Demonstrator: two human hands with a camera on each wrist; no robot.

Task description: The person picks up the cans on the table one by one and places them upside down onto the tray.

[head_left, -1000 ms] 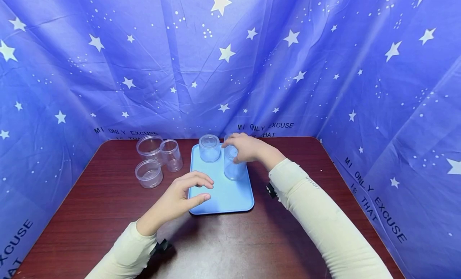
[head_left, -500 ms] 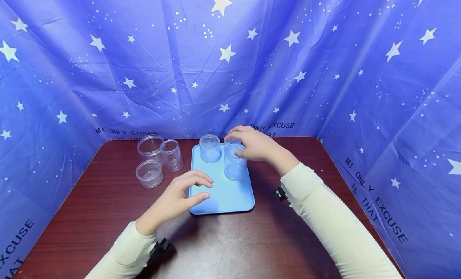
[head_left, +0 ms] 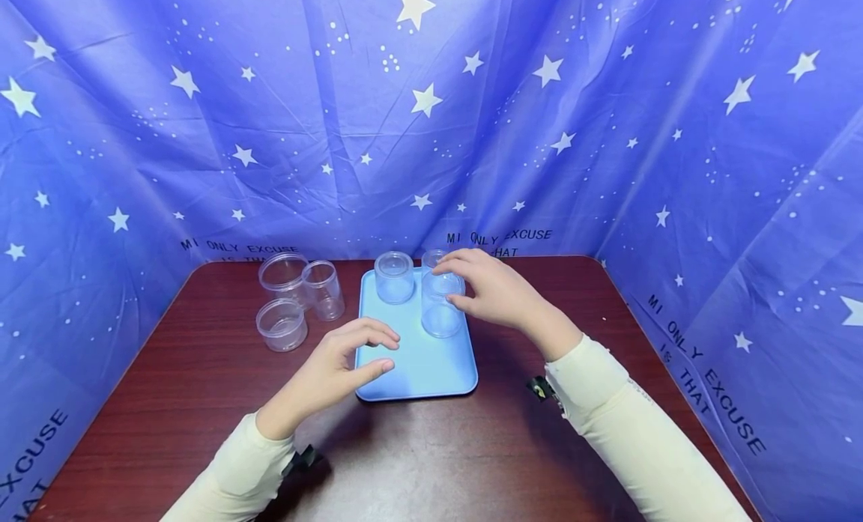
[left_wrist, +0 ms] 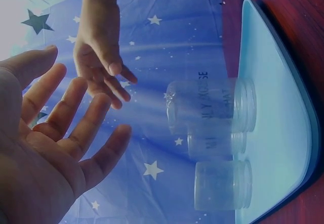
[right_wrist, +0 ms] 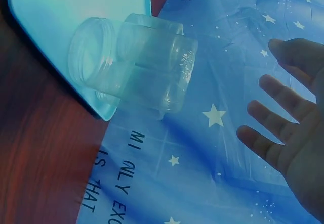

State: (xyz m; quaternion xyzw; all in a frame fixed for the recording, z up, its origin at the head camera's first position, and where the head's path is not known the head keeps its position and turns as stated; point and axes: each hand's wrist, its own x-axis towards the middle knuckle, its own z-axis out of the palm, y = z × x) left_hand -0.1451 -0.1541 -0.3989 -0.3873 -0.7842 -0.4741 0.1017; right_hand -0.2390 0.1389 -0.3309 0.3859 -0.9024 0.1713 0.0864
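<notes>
Three clear plastic jars stand mouth down on a light blue tray [head_left: 418, 376]. A wide jar [head_left: 441, 320] is at the right, a narrower jar [head_left: 434, 258] is partly hidden behind it, and a short jar [head_left: 394, 282] is at the back left. My right hand [head_left: 502, 290] hovers by the wide jar with fingers spread and loosely bent; the right wrist view shows a gap between the hand [right_wrist: 298, 113] and the jars. Over the tray's left edge hangs my left hand [head_left: 333, 361], fingers apart, holding nothing.
Left of the tray, a wide clear jar [head_left: 282, 271], a tall narrow one [head_left: 323, 293] and a short one [head_left: 282, 329] stand mouth up, close together on the dark red wooden table [head_left: 182, 372]. A blue star-patterned curtain [head_left: 364, 110] encloses the back and sides.
My right hand has drawn off to the right, away from the jars at the tray's right side, which now show more fully. The left hand and the jars stay in place.
</notes>
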